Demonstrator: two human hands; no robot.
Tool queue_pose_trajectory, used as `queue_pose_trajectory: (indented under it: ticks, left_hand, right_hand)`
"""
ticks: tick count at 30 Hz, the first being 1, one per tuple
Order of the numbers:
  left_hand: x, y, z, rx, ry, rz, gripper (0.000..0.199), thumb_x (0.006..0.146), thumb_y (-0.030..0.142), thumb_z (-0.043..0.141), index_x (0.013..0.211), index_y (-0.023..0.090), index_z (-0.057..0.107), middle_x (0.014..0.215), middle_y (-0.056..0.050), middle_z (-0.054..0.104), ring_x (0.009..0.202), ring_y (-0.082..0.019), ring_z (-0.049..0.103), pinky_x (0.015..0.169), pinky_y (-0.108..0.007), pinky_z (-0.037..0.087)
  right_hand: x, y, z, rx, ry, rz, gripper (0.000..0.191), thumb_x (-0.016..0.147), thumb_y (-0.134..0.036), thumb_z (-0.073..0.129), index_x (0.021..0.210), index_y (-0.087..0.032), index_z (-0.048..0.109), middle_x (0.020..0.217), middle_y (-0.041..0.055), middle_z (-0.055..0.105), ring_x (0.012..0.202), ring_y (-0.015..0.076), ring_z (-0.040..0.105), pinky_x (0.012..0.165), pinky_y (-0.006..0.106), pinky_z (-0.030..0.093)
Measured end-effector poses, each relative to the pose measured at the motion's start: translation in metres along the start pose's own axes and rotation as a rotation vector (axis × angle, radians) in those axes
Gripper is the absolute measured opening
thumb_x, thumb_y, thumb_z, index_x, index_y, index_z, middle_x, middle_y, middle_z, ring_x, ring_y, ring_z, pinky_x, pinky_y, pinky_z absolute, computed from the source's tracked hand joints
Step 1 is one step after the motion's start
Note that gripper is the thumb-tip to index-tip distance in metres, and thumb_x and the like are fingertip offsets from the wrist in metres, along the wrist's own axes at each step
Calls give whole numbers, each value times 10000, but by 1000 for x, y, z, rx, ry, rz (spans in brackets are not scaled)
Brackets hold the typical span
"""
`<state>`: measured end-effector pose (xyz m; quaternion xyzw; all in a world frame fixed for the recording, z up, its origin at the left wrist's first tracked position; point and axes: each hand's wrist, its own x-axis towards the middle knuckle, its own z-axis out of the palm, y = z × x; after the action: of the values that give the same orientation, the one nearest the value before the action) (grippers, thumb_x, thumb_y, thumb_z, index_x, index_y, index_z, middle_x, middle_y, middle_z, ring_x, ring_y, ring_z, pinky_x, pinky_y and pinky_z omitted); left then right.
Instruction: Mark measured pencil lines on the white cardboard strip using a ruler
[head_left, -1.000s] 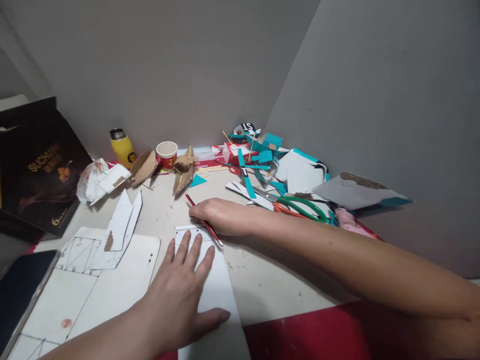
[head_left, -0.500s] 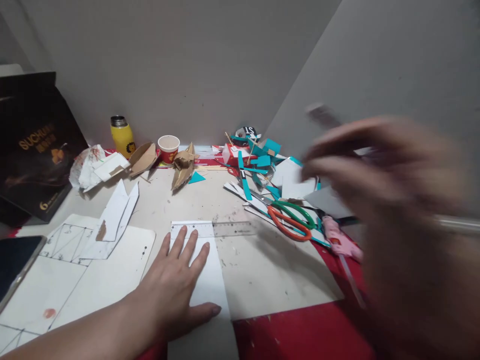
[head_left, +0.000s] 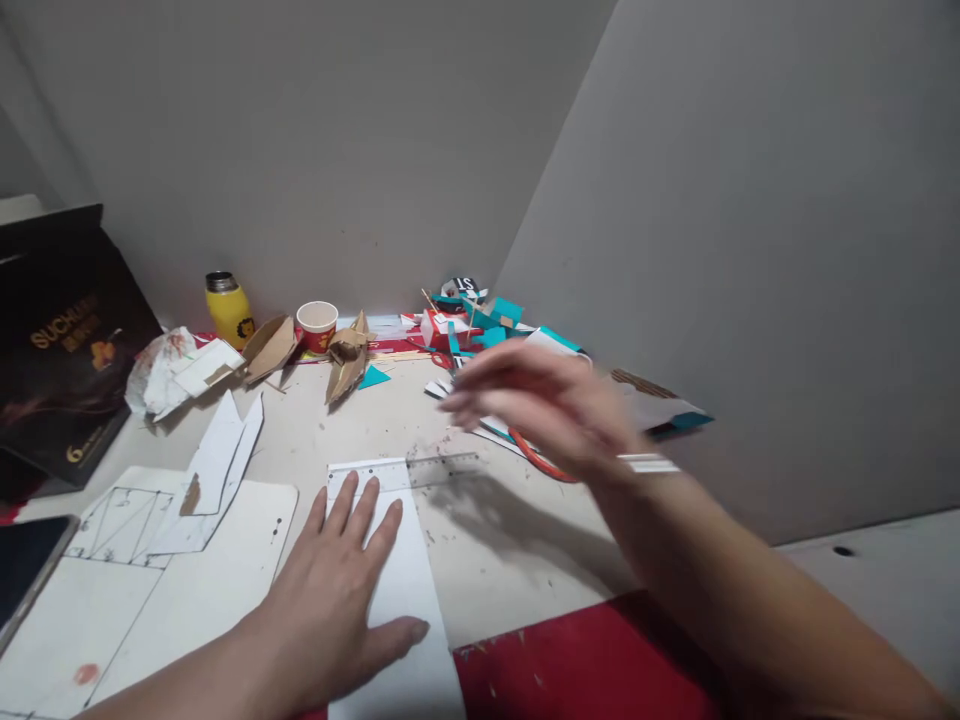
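My left hand (head_left: 341, 565) lies flat with its fingers spread. Its fingertips press a clear ruler (head_left: 442, 462) across the top of a white strip of card (head_left: 409, 600), whose lower part runs under the palm and thumb. My right hand (head_left: 536, 400) hangs blurred above the scrap pile and partly covers scissors with an orange handle (head_left: 536, 458). Its fingers are smeared by motion, so whether they hold anything is unclear. Left of the strip, a folded white paper piece (head_left: 217, 480) rests on a white sheet with drawn lines (head_left: 217, 600).
Teal and white card scraps (head_left: 487, 322) heap at the back right. A yellow bottle (head_left: 227, 310), a paper cup (head_left: 317, 327) and brown folded cardboard pieces (head_left: 349, 360) stand along the back. A dark box (head_left: 67, 340) and a phone (head_left: 30, 570) are at left.
My right hand has swept from the right side inward, over the scissors and scraps. A blurred dark object seen behind it earlier no longer shows. My left hand stays on the ruler.
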<state>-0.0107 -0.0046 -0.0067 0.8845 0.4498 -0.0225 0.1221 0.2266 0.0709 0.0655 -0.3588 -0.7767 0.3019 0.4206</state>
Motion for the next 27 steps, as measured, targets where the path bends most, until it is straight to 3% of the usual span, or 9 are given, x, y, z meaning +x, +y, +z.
queue_pose_trajectory:
  ticks: [4,8,14,18,21,24,27]
  left_hand:
    - [0,0,-2,-5,-11,0,893,809,668,541,1532,224,263,1588,-175,116,1449,-409,33,1130,-649,179]
    - [0,-3,-3,7,-6,25,893,815,693,508,1535,235,247,1586,-170,105,1443,-420,40,1119,-662,198]
    - [7,-3,-4,66,-48,8,919,781,692,546,1524,227,269,1567,-182,130,1426,-438,67,1105,-671,219]
    - [11,-1,-5,86,-91,-1,927,764,692,556,1514,214,294,1557,-191,124,1418,-444,74,1099,-667,237]
    - [11,-2,-3,76,-83,15,909,788,707,507,1517,214,280,1560,-181,114,1419,-441,69,1097,-670,236]
    - [9,-3,-1,59,-66,32,925,790,739,472,1524,218,258,1563,-179,113,1419,-445,71,1092,-682,231]
    - [8,-3,-2,50,-64,31,933,795,756,449,1528,216,246,1565,-180,106,1420,-444,64,1097,-682,217]
  right_hand:
    - [11,39,32,-248,-211,-1,160,929,-174,495,1012,-163,632,961,69,704,849,156,652,775,292,519]
    - [14,74,48,-303,-262,6,202,928,-130,453,995,-161,641,961,88,706,879,183,643,825,337,501]
    - [-13,66,56,-317,-319,-98,260,929,-167,480,1136,-140,635,1079,128,693,1044,211,617,937,345,476]
    - [-21,58,41,-340,-370,-69,292,942,-199,481,1192,-136,618,1100,111,699,1024,186,636,917,305,491]
    - [-11,64,14,-437,-272,74,274,948,-232,472,1173,-154,607,1084,115,696,967,197,648,856,323,501]
    - [3,77,-10,-530,-248,119,232,895,-218,526,1094,-149,624,1072,153,681,978,258,620,847,383,468]
    - [11,86,-17,-580,-320,138,155,842,-177,554,975,-172,633,945,124,690,850,245,610,749,361,448]
